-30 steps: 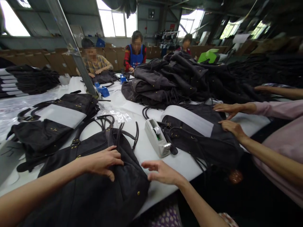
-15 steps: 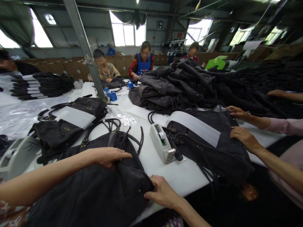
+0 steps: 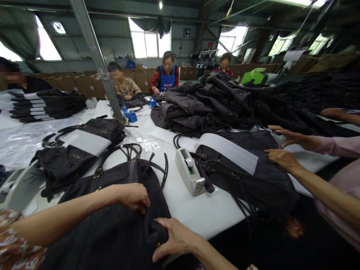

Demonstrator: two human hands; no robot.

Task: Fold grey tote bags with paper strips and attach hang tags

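A dark fabric bag with long handles lies in front of me over the table's near edge. My left hand is closed on the upper part of the bag, its fingers curled down into the fabric. At the bag's right corner, my right hand grips the cloth between thumb and fingers. A grey tape dispenser stands on the white table top, right of the bag.
Another person's hands touch a second dark bag with a white strip at right. A pile of dark bags rises behind. Left are a bag with a white band and a metal post. Several people sit beyond.
My left hand has curled its fingers, which were stretched flatter over the bag. My right hand has moved left, and the bag's right side is drawn inward with it.
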